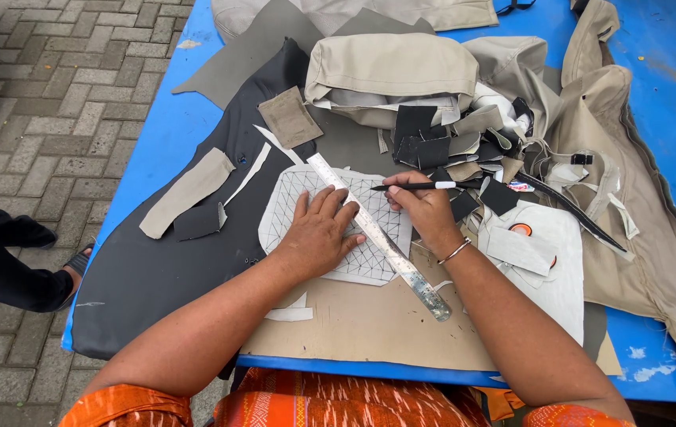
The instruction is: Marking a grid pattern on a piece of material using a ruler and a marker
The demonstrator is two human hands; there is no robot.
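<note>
The left hand [318, 229] lies flat, fingers spread, pressing a clear ruler [377, 235] onto a pale gridded piece of fabric [294, 194]; the hand grasps nothing, only bears down. The right hand [426, 207] is closed around a black pen [425, 187], held nearly level with its tip pointing left, just beside the ruler's upper edge; a thin bangle [455, 251] circles that wrist. The ruler runs slantwise from upper left to lower right, its lower end resting on a tan board [354, 324]; the gridded piece lies partly on that board and partly on a large dark sheet [156, 277] spread over the blue table [172, 134]. Beyond the hands sits a heap of beige covers [389, 67] and small black scraps [421, 138]; a grey strip [188, 191] lies to the left on the dark sheet.
</note>
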